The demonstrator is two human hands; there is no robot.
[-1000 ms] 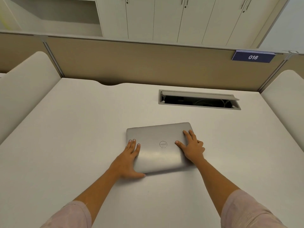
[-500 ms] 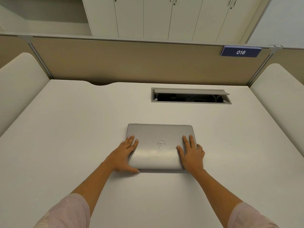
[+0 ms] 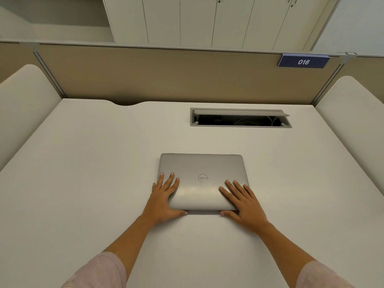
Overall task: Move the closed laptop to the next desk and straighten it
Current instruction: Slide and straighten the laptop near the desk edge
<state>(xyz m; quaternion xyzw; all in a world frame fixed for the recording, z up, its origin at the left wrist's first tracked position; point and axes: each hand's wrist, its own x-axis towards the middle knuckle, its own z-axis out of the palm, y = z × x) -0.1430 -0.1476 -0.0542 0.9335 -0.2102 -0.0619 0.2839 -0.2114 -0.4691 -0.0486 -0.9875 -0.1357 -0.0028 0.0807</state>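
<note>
Your closed laptop (image 3: 202, 179) lies flat on the white desk (image 3: 83, 173), a little right of the middle and nearer to you than the cable hatch (image 3: 240, 117). Its far edge runs almost parallel to the back edge of the desk and to the hatch, so it looks straight. The round logo on the lid is turned toward the far side.

Your left hand (image 3: 164, 199) rests on the near left corner of the laptop. The fingers are spread and lie flat on the lid, and the thumb reaches along the near edge, touching the desk just below the corner. Your right hand (image 3: 243, 201) covers the near right corner in the same way: fingers spread on the lid, thumb stretched under the near edge. Neither hand pinches anything; both are flat on the lid with the palms down.

The cable hatch has its lid raised, and pale cables show inside. Behind the desk stands a beige partition (image 3: 166, 75) with a blue sign (image 3: 303, 61) reading 016. White cabinets (image 3: 207, 19) are behind the partition. Pink sleeves (image 3: 99, 271) cover your upper arms.
</note>
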